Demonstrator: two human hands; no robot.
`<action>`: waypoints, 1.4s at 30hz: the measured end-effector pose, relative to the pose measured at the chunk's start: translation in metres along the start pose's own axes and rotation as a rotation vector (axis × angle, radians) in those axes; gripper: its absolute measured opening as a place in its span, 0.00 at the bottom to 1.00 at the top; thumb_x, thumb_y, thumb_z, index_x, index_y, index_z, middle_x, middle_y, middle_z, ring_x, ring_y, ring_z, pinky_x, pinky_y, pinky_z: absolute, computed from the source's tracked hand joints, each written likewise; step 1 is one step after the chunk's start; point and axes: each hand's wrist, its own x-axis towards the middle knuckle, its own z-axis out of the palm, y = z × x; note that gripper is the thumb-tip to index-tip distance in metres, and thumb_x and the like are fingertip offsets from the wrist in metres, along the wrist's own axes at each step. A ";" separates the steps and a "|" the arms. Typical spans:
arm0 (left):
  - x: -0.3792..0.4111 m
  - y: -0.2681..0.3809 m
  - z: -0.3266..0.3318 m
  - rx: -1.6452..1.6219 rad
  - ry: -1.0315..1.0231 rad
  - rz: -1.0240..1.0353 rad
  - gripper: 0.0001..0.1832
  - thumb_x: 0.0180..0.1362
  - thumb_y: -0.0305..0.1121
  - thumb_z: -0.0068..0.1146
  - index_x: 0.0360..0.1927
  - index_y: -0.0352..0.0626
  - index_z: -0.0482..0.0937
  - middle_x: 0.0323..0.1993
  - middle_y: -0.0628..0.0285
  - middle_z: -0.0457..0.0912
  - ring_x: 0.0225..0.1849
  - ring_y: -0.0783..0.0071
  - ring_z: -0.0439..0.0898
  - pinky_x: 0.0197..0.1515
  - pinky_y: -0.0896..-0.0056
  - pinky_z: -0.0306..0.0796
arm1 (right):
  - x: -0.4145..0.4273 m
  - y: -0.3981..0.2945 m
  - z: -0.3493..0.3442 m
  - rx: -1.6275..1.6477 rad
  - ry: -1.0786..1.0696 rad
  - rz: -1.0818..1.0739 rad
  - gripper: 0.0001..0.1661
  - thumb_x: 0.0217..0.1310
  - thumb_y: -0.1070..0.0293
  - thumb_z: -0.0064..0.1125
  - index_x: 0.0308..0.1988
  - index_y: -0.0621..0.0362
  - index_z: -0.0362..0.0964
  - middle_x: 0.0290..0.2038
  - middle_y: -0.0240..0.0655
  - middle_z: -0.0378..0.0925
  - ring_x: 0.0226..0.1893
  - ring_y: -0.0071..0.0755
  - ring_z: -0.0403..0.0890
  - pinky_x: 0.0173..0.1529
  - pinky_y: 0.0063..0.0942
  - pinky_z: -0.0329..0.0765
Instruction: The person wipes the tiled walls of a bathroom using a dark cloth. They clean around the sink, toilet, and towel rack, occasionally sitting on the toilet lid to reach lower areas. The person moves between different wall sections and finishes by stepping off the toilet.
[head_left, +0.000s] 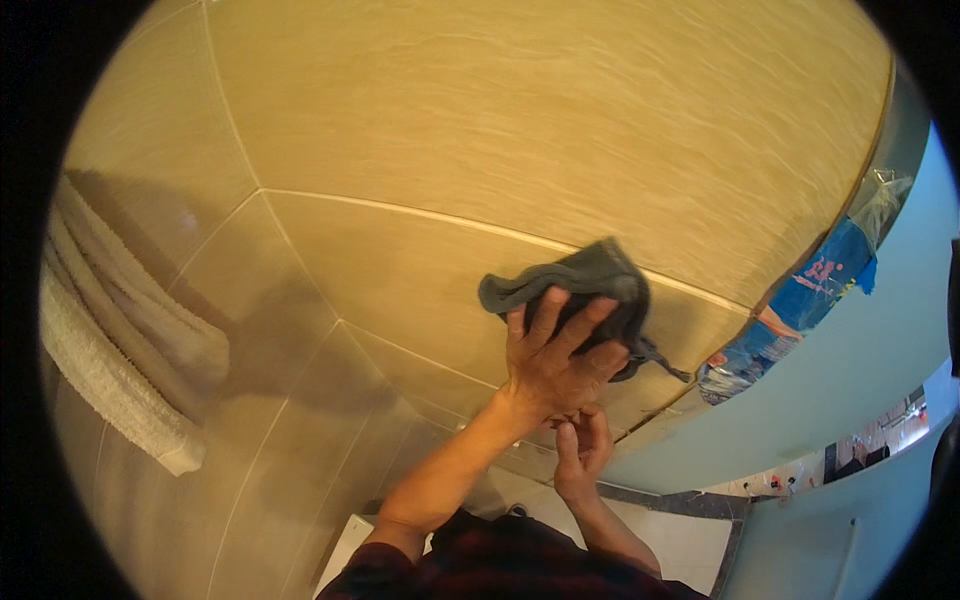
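Note:
My left hand (559, 360) presses a dark grey cloth (574, 281) against the beige tiled wall (420, 259), its fingers spread over the bunched fabric. One thin end of the cloth trails off to the right. Just below, close to the left wrist, is my right hand (583, 454), its fingers curled in and its thumb raised. Whether anything small sits between those fingers is not visible.
White towels (142, 352) hang along the left wall. To the right, a blue printed plastic packet (787, 315) lies at the wall's edge, beside a frosted glass panel (840, 360). A white fixture (349, 544) stands low at left, above a pale floor (682, 536).

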 end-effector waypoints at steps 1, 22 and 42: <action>-0.004 -0.005 -0.002 -0.001 0.017 -0.029 0.28 0.62 0.53 0.55 0.66 0.71 0.65 0.71 0.66 0.64 0.77 0.51 0.48 0.72 0.35 0.33 | 0.001 0.004 0.002 0.038 -0.009 0.044 0.17 0.71 0.63 0.49 0.51 0.65 0.65 0.42 0.38 0.76 0.40 0.29 0.78 0.45 0.29 0.76; 0.003 -0.107 -0.056 0.132 -0.067 -0.066 0.24 0.60 0.62 0.49 0.55 0.67 0.74 0.70 0.62 0.62 0.72 0.39 0.52 0.62 0.22 0.43 | 0.035 0.054 0.115 0.664 -0.436 0.588 0.22 0.73 0.61 0.49 0.58 0.64 0.64 0.55 0.42 0.75 0.54 0.39 0.76 0.61 0.38 0.70; -0.087 -0.258 -0.117 0.283 0.082 -0.364 0.36 0.72 0.51 0.27 0.75 0.38 0.43 0.77 0.43 0.39 0.77 0.42 0.37 0.75 0.47 0.31 | -0.009 0.123 0.228 0.694 -0.594 1.026 0.20 0.72 0.62 0.50 0.58 0.59 0.65 0.50 0.31 0.76 0.50 0.26 0.76 0.57 0.30 0.70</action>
